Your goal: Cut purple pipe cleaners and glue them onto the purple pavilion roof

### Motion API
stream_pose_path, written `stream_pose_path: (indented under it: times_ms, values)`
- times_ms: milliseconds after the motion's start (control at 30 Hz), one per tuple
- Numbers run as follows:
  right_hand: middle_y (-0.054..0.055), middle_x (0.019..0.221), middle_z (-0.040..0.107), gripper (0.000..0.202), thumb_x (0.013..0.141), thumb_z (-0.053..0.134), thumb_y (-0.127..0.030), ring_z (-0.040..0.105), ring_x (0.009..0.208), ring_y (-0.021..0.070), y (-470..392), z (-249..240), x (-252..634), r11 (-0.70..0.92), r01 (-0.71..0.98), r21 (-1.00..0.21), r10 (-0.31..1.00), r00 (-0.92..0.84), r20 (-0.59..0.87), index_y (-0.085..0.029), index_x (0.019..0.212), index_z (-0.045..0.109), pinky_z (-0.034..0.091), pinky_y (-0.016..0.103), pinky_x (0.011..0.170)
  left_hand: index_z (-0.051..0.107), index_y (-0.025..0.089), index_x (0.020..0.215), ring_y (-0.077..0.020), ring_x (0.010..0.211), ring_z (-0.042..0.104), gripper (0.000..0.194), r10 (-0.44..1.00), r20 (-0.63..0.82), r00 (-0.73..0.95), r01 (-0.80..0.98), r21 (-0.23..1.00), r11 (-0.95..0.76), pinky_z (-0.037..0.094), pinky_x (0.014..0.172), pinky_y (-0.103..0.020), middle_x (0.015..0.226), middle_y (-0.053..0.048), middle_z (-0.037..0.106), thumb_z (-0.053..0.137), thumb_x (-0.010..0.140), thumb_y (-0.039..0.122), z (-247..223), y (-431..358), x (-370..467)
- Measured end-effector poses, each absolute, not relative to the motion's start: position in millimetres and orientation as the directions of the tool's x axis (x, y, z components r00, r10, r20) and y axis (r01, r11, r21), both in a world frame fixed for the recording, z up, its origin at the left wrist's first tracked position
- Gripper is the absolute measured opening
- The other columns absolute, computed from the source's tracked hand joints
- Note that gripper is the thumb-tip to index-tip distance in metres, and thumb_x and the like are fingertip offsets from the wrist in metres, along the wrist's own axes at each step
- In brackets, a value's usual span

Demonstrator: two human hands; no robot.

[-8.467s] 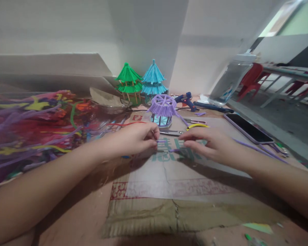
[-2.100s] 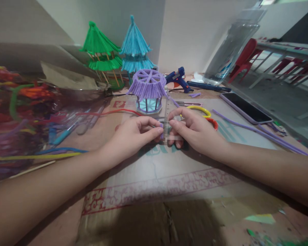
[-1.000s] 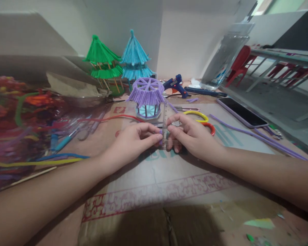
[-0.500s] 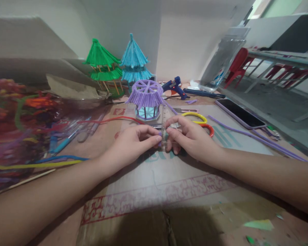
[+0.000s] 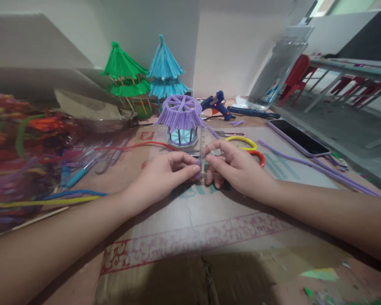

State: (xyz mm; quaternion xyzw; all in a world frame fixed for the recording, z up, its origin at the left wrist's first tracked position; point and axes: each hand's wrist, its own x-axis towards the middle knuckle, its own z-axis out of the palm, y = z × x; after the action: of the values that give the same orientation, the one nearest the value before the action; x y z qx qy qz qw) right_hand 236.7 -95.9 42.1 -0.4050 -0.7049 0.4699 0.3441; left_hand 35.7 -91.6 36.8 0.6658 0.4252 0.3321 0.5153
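My left hand (image 5: 167, 173) is closed, pinching a short purple pipe cleaner piece (image 5: 198, 163), most of it covered by the fingers. My right hand (image 5: 241, 167) grips a clear ruler (image 5: 203, 142), which stands pointing away from me against the purple piece. Just beyond the hands is a small purple pavilion model (image 5: 179, 120) with a spoked open top, dark posts and a pale blue base. Scissors (image 5: 258, 157) with yellow and red handles lie beside my right hand, their blades partly behind the fingers. A red pipe cleaner (image 5: 146, 145) runs behind my left hand.
Green (image 5: 123, 70) and blue (image 5: 165, 70) tiered models stand behind. A blue glue gun (image 5: 216, 103), a phone (image 5: 298, 137) and long purple pipe cleaners (image 5: 333, 176) lie to the right. Blurred colourful pipe cleaners (image 5: 6, 140) and pens (image 5: 82, 173) crowd the left. Cardboard (image 5: 190, 233) covers the tabletop.
The view has shifted slightly, so the background things sit a little higher. Both hands keep nearly the same pose, holding the purple piece and the ruler together.
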Motion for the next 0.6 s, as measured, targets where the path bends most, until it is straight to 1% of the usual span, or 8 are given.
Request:
stream_pose_path:
  times_ms: [133,367,600]
  values:
    - [-0.004,0.06,0.066,0.012,0.099,0.048,-0.032,0.056,0.045,0.0102,-95.6,42.5,236.1,0.223,0.256,-0.941,0.9,-0.425,0.098,-0.022,0.106,0.047,0.043,0.02,0.044,0.068,0.017,0.09,-0.0121,0.063,0.061,0.02,0.908,0.008,0.419,0.225,0.968,-0.112,0.049,0.06,-0.025,0.075,-0.001,0.069,0.068,0.084,0.036,35.9,-91.5,35.1]
    - [-0.005,0.06,0.066,0.011,0.099,0.048,-0.031,0.056,0.045,0.0097,-96.7,42.8,236.1,0.218,0.254,-0.942,0.9,-0.426,0.094,-0.022,0.105,0.047,0.043,0.02,0.044,0.068,0.016,0.091,-0.0127,0.063,0.06,0.022,0.908,0.01,0.419,0.24,0.963,-0.121,0.048,0.059,-0.025,0.076,-0.002,0.069,0.068,0.084,0.037,35.6,-91.4,34.8]
    - [-0.004,0.06,0.067,0.011,0.099,0.048,-0.03,0.056,0.045,0.0098,-95.0,40.8,236.9,0.232,0.245,-0.941,0.895,-0.433,0.108,-0.022,0.106,0.048,0.043,0.02,0.044,0.068,0.016,0.09,-0.0127,0.065,0.061,0.021,0.906,0.023,0.423,0.233,0.963,-0.133,0.049,0.061,-0.025,0.076,-0.002,0.069,0.067,0.084,0.036,34.2,-90.4,34.0]
